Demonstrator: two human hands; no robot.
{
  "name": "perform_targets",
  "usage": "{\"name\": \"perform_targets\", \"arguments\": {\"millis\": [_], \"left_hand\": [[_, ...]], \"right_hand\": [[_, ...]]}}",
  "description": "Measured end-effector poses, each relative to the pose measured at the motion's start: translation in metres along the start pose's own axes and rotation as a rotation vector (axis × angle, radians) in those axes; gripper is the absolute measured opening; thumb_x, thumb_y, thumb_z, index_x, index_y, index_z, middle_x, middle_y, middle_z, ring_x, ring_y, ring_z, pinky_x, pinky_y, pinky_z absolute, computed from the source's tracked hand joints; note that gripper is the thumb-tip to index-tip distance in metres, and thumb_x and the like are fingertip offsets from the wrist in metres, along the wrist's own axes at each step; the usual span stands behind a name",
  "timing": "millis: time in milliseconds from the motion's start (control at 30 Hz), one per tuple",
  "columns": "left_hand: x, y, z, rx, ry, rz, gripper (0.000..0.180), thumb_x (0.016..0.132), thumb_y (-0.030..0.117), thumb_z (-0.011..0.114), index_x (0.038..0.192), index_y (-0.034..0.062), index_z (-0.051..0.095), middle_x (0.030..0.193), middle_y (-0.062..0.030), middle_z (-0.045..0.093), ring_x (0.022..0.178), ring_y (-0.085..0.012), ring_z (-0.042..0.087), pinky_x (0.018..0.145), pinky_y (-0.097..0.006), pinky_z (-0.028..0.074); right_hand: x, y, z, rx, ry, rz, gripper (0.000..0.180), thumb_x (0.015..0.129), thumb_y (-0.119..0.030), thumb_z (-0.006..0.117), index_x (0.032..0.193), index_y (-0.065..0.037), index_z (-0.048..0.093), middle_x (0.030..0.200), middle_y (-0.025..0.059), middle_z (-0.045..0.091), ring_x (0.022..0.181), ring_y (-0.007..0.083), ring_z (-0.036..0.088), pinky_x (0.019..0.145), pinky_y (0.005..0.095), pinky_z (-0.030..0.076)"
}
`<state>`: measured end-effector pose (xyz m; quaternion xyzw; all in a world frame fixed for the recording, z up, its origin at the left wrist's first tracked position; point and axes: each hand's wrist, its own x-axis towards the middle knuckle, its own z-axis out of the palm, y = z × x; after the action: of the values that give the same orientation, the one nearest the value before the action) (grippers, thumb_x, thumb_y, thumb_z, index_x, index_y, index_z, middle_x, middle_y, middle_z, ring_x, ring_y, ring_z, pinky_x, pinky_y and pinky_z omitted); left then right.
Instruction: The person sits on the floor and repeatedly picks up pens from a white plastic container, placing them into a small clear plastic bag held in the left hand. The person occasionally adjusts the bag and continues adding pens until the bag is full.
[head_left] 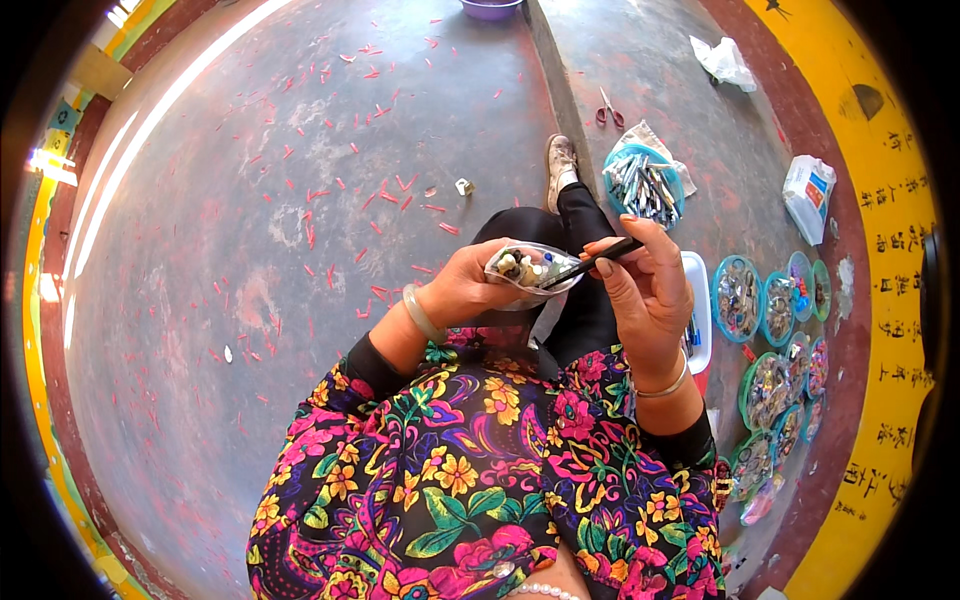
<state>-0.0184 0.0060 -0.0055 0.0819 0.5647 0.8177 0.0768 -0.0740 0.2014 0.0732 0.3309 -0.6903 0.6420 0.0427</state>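
My left hand [463,290] holds a small clear plastic bag [530,270] with several little coloured pieces inside, up over my lap. My right hand [645,285] grips a thin black stick-like tool [600,258] whose tip points into the bag's opening. Both hands sit close together above my black-trousered leg [585,215]. A pale bangle circles each wrist.
Red slivers litter the grey concrete floor [250,250]. A blue bowl of metal bits [643,185], red scissors [608,110], several small round dishes [780,340], a white tray [698,310], white bags [806,195] and a purple basin [490,8] lie to my right and ahead.
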Motion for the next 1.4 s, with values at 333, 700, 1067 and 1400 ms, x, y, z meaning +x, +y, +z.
{"name": "perform_targets", "arguments": {"millis": [333, 700, 1067, 1400], "left_hand": [[-0.002, 0.001, -0.009, -0.04, -0.095, -0.038, 0.044, 0.08, -0.002, 0.065, 0.122, 0.0008, 0.05, 0.114, -0.0061, 0.058, 0.106, -0.0133, 0.053, 0.091, -0.03, 0.045], [0.0, -0.002, -0.008, -0.046, -0.054, -0.022, 0.042, 0.082, 0.003, 0.065, 0.121, 0.0, 0.051, 0.111, -0.0043, 0.059, 0.101, -0.0114, 0.054, 0.089, -0.028, 0.046], [0.0, -0.007, -0.008, -0.038, -0.037, -0.004, 0.042, 0.083, 0.006, 0.066, 0.121, 0.0005, 0.05, 0.11, -0.0041, 0.058, 0.101, -0.0114, 0.054, 0.089, -0.028, 0.046], [0.001, -0.005, -0.007, 0.006, 0.016, 0.029, 0.043, 0.08, 0.001, 0.065, 0.12, 0.0021, 0.05, 0.108, -0.0027, 0.058, 0.098, -0.0097, 0.054, 0.087, -0.026, 0.046]], "right_hand": [[0.005, -0.004, -0.004, -0.205, -0.006, -0.081, 0.033, 0.075, 0.002, 0.069, 0.107, 0.0, 0.059, 0.089, 0.0093, 0.066, 0.075, 0.0146, 0.063, 0.068, 0.025, 0.05], [-0.009, 0.016, 0.017, -0.454, -0.064, -0.178, 0.023, 0.068, -0.005, 0.071, 0.09, -0.005, 0.065, 0.083, 0.007, 0.066, 0.085, 0.0241, 0.061, 0.077, 0.0338, 0.044], [-0.008, 0.02, 0.019, -0.567, -0.047, -0.254, 0.016, 0.066, -0.004, 0.072, 0.08, -0.005, 0.065, 0.089, 0.0069, 0.063, 0.091, 0.0266, 0.057, 0.08, 0.0357, 0.043], [-0.012, 0.022, 0.021, -0.511, -0.14, -0.269, 0.015, 0.071, -0.006, 0.069, 0.086, -0.005, 0.068, 0.103, 0.0112, 0.063, 0.107, 0.0296, 0.054, 0.092, 0.0361, 0.04]]}}
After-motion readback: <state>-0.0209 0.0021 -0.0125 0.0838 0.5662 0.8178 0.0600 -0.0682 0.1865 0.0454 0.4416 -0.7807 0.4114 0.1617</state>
